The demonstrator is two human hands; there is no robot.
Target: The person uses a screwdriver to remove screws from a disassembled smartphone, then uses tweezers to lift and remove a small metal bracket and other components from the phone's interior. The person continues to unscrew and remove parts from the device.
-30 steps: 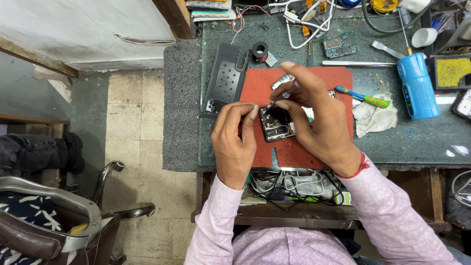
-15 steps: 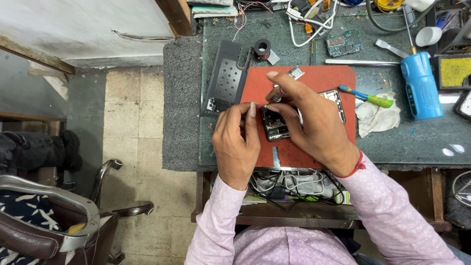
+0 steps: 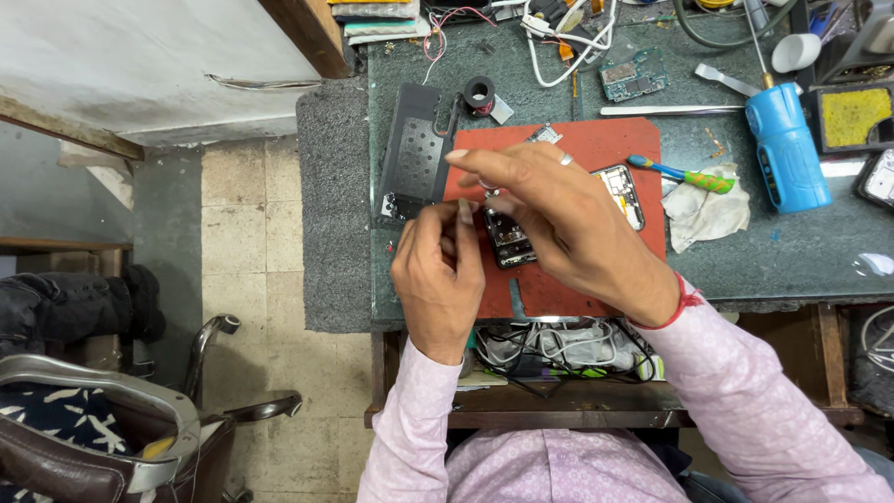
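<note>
A person in a pale pink shirt is sitting at a cluttered desk (image 3: 801,261), working on an opened phone (image 3: 510,237). The fingers (image 3: 463,212) of the left hand (image 3: 438,275) are curling in and pinching at the phone's upper left edge, apparently steadying it. The right hand (image 3: 568,224) is arching over the phone from the right, its fingertips bunching together above the exposed insides as if gripping a very small part or tool; what they are pinching is too small to make out. The phone is lying flat on a red work mat (image 3: 596,149), mostly hidden beneath both hands, probably so small parts stay visible against the colour.

Just left of the mat, a dark phone back cover (image 3: 414,154) is lying face down. To the right, a screwdriver with a green and blue handle (image 3: 684,175) is resting beside a crumpled cloth (image 3: 712,210), within easy reach. A blue cylindrical tool (image 3: 787,144) is standing farther right. A small roll of black tape (image 3: 479,92) and a loose circuit board (image 3: 631,76) are sitting toward the back edge.
</note>
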